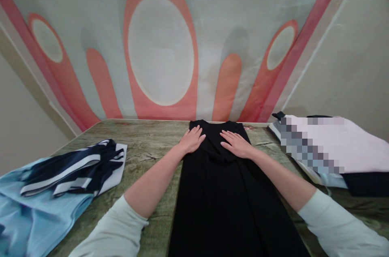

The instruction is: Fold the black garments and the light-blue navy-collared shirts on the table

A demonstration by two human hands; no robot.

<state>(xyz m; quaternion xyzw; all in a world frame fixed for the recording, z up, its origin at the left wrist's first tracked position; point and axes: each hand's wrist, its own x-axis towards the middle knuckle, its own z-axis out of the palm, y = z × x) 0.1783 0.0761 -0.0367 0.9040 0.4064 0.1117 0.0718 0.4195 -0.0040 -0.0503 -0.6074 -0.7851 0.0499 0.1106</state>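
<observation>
A long black garment, which looks like a sleeveless dress (225, 200), lies spread lengthwise on the wooden table, its neckline at the far edge and its lower part running out of view towards me. My left hand (192, 139) rests flat on its upper left side, fingers stretched out. On the upper right side lies my right hand (236, 143), palm down with the fingers extended towards the middle. Between the two hands the cloth shows some soft creases below the neckline. Neither hand grips the fabric.
Left on the wood-grain table (146, 139) lie a navy garment with white stripes (82, 168) and light blue cloth (39, 216). A pile of clothes with a pale pink piece (358, 143) on top sits at the right. Behind the table hangs a patterned backdrop (161, 50).
</observation>
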